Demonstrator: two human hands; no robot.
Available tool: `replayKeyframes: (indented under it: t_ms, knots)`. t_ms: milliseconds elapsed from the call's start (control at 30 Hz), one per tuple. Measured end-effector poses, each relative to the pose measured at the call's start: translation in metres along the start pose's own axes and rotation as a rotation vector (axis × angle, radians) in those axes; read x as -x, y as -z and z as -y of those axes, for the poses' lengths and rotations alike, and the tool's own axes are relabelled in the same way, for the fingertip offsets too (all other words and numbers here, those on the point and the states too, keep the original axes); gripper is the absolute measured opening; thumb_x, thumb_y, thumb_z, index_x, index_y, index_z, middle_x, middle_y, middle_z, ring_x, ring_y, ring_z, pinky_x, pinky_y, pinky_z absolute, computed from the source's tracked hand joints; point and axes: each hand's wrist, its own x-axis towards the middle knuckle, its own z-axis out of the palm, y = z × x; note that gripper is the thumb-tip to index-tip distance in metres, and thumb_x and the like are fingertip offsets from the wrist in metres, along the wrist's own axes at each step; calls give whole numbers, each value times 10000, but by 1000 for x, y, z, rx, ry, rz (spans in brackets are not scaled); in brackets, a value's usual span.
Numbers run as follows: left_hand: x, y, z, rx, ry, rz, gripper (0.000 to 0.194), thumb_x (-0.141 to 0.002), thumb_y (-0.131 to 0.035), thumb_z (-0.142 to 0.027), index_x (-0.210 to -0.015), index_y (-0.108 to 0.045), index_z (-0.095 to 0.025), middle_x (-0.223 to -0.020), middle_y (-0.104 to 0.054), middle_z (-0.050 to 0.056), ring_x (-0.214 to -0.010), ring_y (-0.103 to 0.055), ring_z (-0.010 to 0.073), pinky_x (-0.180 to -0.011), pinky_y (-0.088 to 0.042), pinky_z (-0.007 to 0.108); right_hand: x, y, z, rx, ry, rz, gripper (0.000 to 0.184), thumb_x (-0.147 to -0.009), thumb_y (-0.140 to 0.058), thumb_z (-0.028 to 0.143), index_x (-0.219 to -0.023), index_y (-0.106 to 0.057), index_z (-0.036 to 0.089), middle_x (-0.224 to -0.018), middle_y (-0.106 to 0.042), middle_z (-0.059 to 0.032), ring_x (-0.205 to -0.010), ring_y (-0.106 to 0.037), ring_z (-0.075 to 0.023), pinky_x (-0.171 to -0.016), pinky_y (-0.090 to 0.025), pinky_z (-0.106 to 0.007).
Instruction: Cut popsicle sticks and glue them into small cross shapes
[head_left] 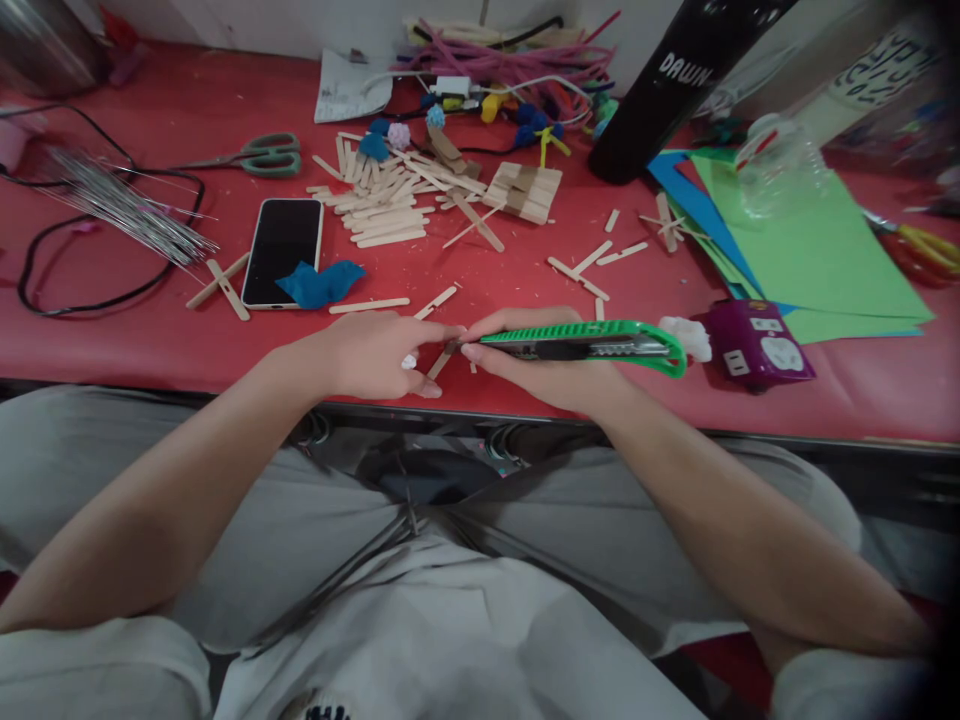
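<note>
On bench (652, 385), holding cutter (570, 345) in right hand (547, 376); cannot tell grip of left hand (367, 352) by stick (442, 363); with pieces (578, 280) apparently notched, far pile (386, 220) left.

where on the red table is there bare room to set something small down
Red table, front right: right of the purple adapter, nearer than the green paper. Back left: between the scissors, white slip and metal container. Crowded: the middle back, with the stick pile and pink strands, and around the green cutter in the right hand.
</note>
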Motion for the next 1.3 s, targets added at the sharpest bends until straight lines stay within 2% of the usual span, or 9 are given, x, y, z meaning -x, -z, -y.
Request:
replayKeyframes:
  t_ms: [167,567,867,1000,1167,1300]
  knots:
    - [-1,1,1,9,-3,16,657,-812,-618,-576,-1408,-494,-328,-1155,-712,49,-1066,-642,276,-799,-447,312,0,-1,2,36,21,-7,236,-879,-664,435,-914,-744,216,-829,-752,-12,-767,-687,-175,-728,-523,-282]
    - [-7,2,4,41,-25,19,638,-775,-624,-598,-1352,-543,-340,-1036,-723,19,-974,-655,251,-792,-429,307,1,-4,1,48,48,-28,258,-886,-648,445,-911,-745,207,-829,-752,-10,-770,-691,-171,-728,-526,-272]
    - [-7,5,1,16,-5,32,663,-762,-635,-597,-1364,-540,-338,-1071,-718,27,-1037,-639,270,-836,-434,327,1,-3,3,50,55,-17,217,-901,-640,407,-922,-733,212,-846,-754,-8,-776,-691,-157,-734,-522,-255]
    - [-7,8,-1,23,-20,36,628,-765,-639,-575,-1344,-550,-348,-1069,-716,21,-1018,-644,261,-788,-431,308,0,-3,5,80,93,-17,207,-912,-615,382,-892,-730,212,-784,-738,-3,-709,-674,-149,-691,-510,-253]
    - [-7,13,-7,28,-24,60,508,-770,-636,-532,-1231,-616,-318,-958,-717,22,-857,-653,235,-665,-393,293,-4,-5,7,147,166,24,222,-912,-599,385,-822,-714,216,-691,-676,24,-607,-590,-121,-622,-460,-249]
    - [-7,15,-7,37,-50,66,506,-764,-638,-541,-1210,-625,-302,-899,-714,19,-776,-637,218,-635,-375,292,-7,-4,9,121,110,63,299,-915,-589,452,-783,-684,201,-627,-616,29,-577,-538,-110,-570,-403,-246]
